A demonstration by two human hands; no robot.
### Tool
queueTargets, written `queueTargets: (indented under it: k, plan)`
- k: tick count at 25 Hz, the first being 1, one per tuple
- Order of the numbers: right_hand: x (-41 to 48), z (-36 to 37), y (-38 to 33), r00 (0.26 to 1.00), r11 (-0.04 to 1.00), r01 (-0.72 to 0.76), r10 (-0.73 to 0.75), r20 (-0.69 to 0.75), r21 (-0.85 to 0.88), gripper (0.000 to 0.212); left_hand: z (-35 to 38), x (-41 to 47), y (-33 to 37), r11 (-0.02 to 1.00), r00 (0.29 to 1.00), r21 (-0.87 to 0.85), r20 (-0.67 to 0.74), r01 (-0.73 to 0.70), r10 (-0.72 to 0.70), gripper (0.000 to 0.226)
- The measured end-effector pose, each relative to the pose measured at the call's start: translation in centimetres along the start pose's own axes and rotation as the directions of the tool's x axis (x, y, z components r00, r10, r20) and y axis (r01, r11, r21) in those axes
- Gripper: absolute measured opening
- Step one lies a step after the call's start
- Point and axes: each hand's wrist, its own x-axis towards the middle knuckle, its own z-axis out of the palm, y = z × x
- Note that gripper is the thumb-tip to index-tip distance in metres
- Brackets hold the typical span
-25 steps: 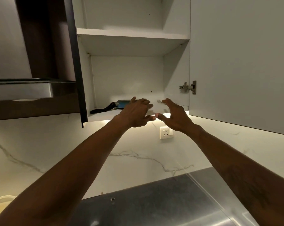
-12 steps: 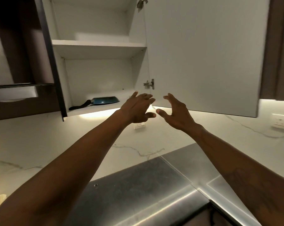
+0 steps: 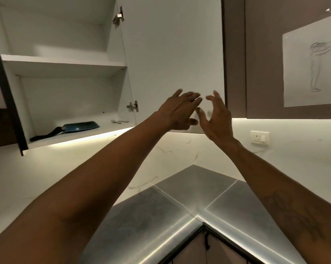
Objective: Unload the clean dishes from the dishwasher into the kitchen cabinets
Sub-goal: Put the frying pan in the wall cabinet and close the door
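Head view: left grip (image 3: 177,113) and right grip (image 3: 217,119) are spread, empty, at the lower edge of the open cabinet door (image 3: 172,54). Blue pan (image 3: 81,126) is seen on bottom shelf (image 3: 103,131). Door is probably best pushed shut by its free edge.

We see a blue frying pan with a black handle (image 3: 81,126) lying flat on the bottom shelf of the open white wall cabinet (image 3: 63,96).

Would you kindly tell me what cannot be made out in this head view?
- Head view: small pale items beside the pan are too small to identify.
- The upper shelf hides its own top surface from below.
- Whether left hand or right hand touches the door is blurred.
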Motion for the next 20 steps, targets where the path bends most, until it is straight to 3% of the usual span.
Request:
queueTargets:
  k: [4, 9, 12, 20]
  plan:
    - [0.5, -1.9, 2.2, 0.99, 0.995, -0.089, 0.083, -0.116, -0.05, 0.059, -0.7, 3.3, 2.9, 0.999, 0.999, 0.023, 0.001, -0.038, 0.038, 0.083]
    - [0.4, -1.5, 3.0, 0.965, 0.965, -0.263, 0.263, -0.017, 0.014, 0.062, -0.5, 4.9, 4.4, 0.993, 0.995, 0.074, 0.03, -0.093, 0.091, 0.081]
    - [-0.5, -1.1, 2.1, 0.947, 0.951, -0.309, 0.307, -0.096, -0.01, 0.06, 0.2, 4.2, 4.1, 0.989, 0.993, 0.083, 0.027, -0.119, 0.117, 0.076]
    - [-3.8, 0.6, -3.9, 0.916, 0.97, -0.237, 0.207, -0.345, -0.048, 0.052, -0.7, -1.2, 0.2, 0.97, 0.969, 0.09, -0.081, -0.227, 0.235, 0.067]
